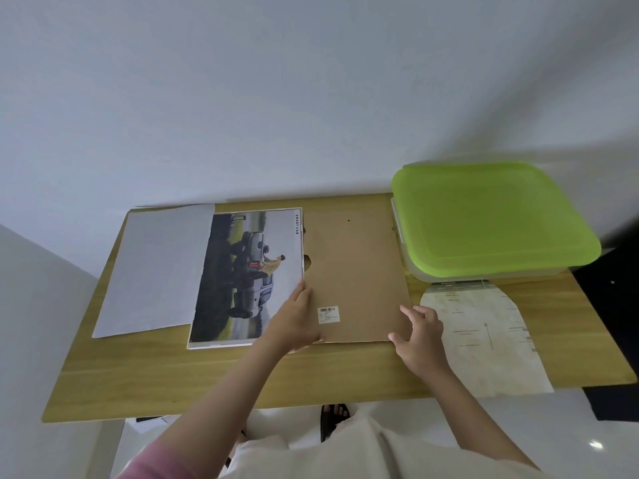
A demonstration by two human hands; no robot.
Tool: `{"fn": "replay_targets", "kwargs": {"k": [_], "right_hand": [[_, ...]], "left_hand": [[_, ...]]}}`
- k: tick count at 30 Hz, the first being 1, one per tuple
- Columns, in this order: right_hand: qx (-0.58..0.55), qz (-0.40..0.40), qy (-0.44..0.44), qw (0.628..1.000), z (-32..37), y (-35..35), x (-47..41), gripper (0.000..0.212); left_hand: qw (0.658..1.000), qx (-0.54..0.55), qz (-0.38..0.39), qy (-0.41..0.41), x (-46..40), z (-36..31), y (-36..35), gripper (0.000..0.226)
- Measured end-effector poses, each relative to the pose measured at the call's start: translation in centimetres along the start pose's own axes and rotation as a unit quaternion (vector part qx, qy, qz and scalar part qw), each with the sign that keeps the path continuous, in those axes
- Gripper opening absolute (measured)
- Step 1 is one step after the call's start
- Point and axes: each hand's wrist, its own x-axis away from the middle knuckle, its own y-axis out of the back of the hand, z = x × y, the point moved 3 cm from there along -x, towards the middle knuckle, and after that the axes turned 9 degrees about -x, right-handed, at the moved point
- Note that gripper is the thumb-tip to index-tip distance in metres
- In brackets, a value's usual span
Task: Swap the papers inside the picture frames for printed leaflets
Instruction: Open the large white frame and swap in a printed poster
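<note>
A brown backing board point(352, 271) with a small barcode label lies flat in the middle of the wooden table point(207, 378). My left hand point(297, 318) rests on its near left corner, fingers touching the board's left edge. My right hand point(420, 335) pinches its near right corner. To the left lies a white picture frame point(221, 344), face down, with a printed leaflet point(247, 274) of a pickup truck on top. A plain white sheet point(154, 271) lies further left.
A plastic box with a green lid point(491, 219) stands at the back right. In front of it lies a pale printed sheet point(484, 337) reaching the table's near edge. A wall runs along the table's far edge. My feet show below the near edge.
</note>
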Motion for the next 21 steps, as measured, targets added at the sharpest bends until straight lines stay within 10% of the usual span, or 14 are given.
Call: {"fn": "replay_targets", "kwargs": {"k": [11, 21], "right_hand": [[0.029, -0.013, -0.009, 0.999, 0.2, -0.2, 0.0, 0.052], [0.029, -0.055, 0.041, 0.997, 2.0, -1.1, 0.0, 0.048]], "left_hand": [[0.992, -0.127, -0.004, -0.005, 0.0, 0.6, -1.9, 0.105], [0.995, 0.022, -0.085, -0.051, 0.5, 2.5, -1.6, 0.082]]}}
